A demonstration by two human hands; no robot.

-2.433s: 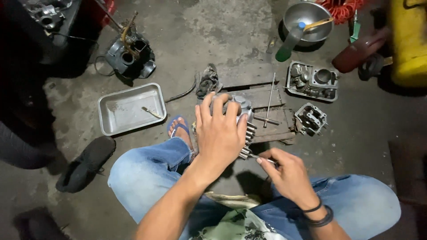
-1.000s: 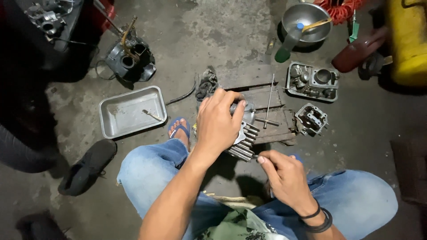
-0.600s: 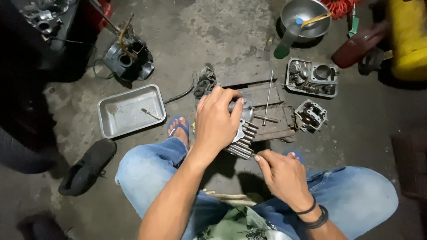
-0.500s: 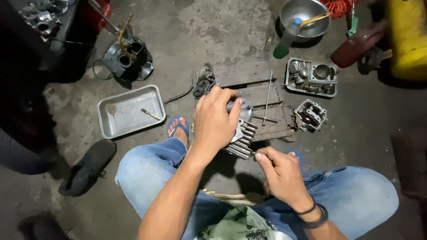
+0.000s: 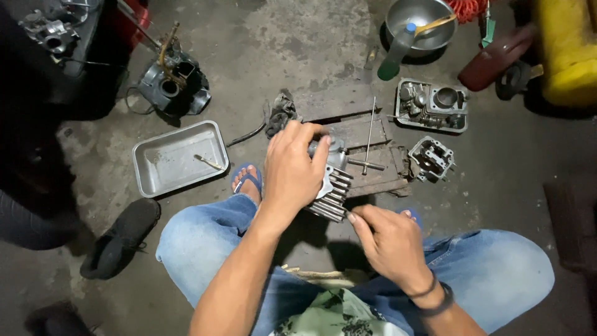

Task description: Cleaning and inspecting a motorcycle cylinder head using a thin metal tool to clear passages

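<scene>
1. Well left of the left fingers, a shallow rectangular grey metal tray (image 5: 163,163) with rounded corners lies on the rough, stained concrete floor (image 5: 298,43); a black rubber shoe (image 5: 121,236) sits below it.
2. The left hand (image 5: 293,169) lies palm-down, its fingers (image 5: 314,134) curled and gripping the top of a ribbed grey cast-metal engine cylinder (image 5: 329,186).
3. The cylinder rests on weathered wooden blocks (image 5: 367,168); its thin parallel fins show under the left fingers, and its long axis runs from them down toward the right fingers.
4. A thin steel rod (image 5: 369,134) lies upright in the picture, just right of the left fingers.
5. The right hand (image 5: 392,246) sits at the cylinder's lower fin edge, fingers (image 5: 359,223) pinched shut; what they hold is too small to tell.
6. Further right, a boxy grey cast-metal cylinder head (image 5: 430,158) stands apart, with bare floor beyond.
</scene>
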